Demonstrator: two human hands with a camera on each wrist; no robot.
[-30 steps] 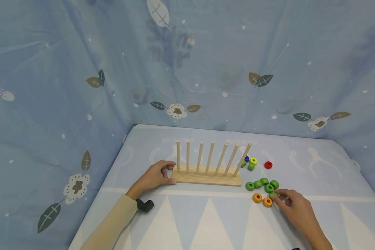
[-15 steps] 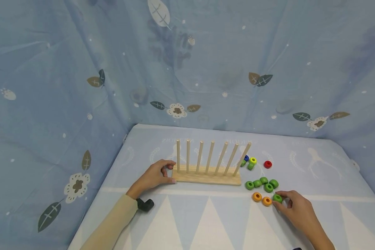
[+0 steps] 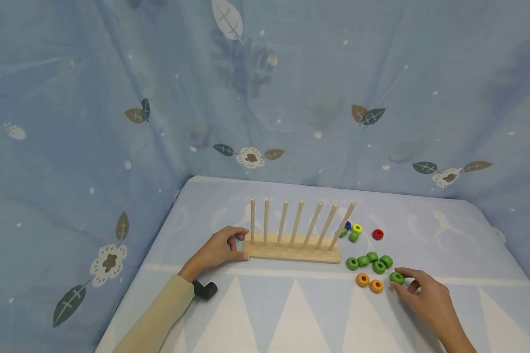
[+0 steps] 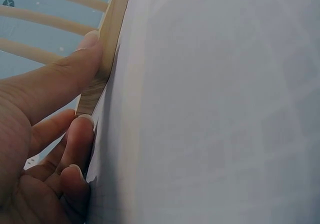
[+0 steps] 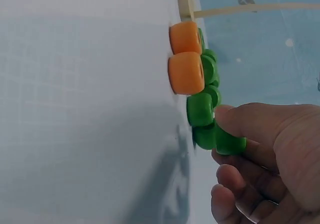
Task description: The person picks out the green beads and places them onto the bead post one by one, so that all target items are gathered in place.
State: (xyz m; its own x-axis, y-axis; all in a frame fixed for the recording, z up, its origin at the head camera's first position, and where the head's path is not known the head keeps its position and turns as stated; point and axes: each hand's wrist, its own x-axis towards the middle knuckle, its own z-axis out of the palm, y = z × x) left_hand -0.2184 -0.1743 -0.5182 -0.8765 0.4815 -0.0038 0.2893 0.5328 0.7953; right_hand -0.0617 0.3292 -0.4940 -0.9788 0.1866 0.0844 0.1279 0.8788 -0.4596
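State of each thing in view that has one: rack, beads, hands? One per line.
Rack: upright
Pegs: all bare
Left hand: gripping the rack's end
Held green bead: pinched; lifted or not, unclear
Right hand: pinching that bead
Other green beads: loose
Orange beads: loose, holes up
Red bead: loose, apart
Yellow bead: loose
Blue bead: loose, partly hidden

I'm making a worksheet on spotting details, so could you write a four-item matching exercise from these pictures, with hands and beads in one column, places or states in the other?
1. Left hand
2. Right hand
3. Orange beads
4. Red bead

A. A pair, side by side
B. Pinching a green bead
C. Alone, apart from other beads
D. Holding the end of the wooden peg rack

Pairs: 1-D, 2-B, 3-A, 4-C
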